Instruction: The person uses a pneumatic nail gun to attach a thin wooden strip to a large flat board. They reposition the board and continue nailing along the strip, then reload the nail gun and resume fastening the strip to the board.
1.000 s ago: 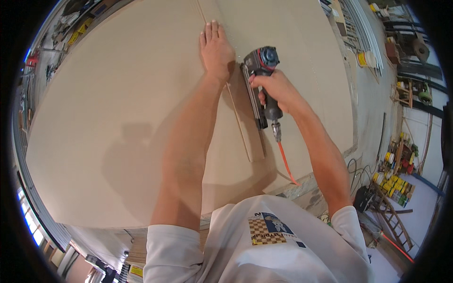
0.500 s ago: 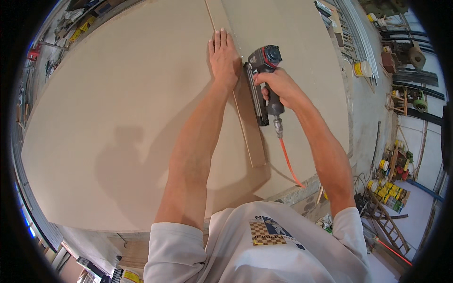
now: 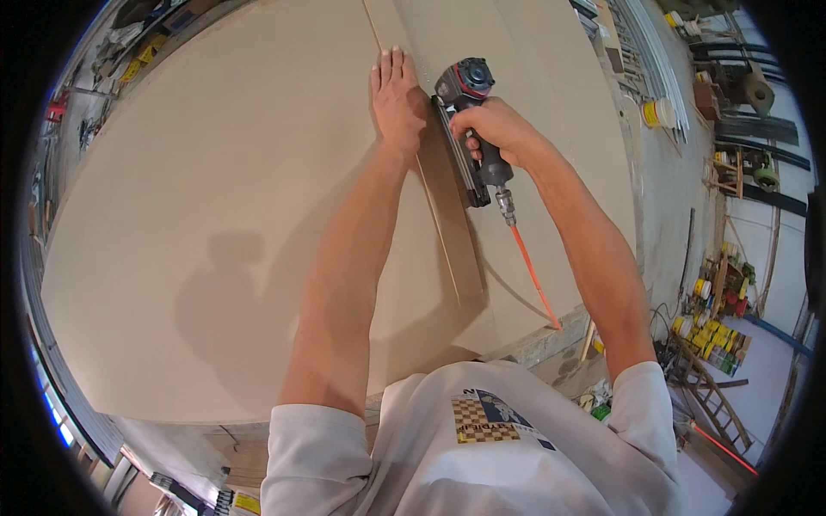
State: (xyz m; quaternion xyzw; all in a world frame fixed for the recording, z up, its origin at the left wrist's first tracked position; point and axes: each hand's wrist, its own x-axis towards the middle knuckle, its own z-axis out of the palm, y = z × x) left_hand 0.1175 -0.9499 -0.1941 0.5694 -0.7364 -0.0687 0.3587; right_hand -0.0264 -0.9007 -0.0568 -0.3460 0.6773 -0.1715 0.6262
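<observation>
My right hand point(image 3: 496, 133) is wrapped round the grip of a black pneumatic nail gun point(image 3: 469, 82) with a red trim line. An orange air hose point(image 3: 534, 277) runs from the metal fitting under its handle down to the board's near edge. Pressed flat on a long narrow strip of board point(image 3: 445, 202) is my left hand point(image 3: 400, 101), its fingers stretched forward. The strip lies on a large beige panel point(image 3: 198, 163). The nail gun's magazine is close along the strip's right side; its nose is hidden behind the body of the tool.
Beyond the panel's right edge, a white and yellow bucket point(image 3: 658, 113) stands on the floor near long metal profiles point(image 3: 658, 52). A wooden ladder point(image 3: 712, 400) and several yellow containers point(image 3: 718, 344) are at the lower right. Assorted materials lie along the far left.
The nail gun and my right hand have moved slightly forward and left. My left hand has slid a little the same way, still flat on the strip.
</observation>
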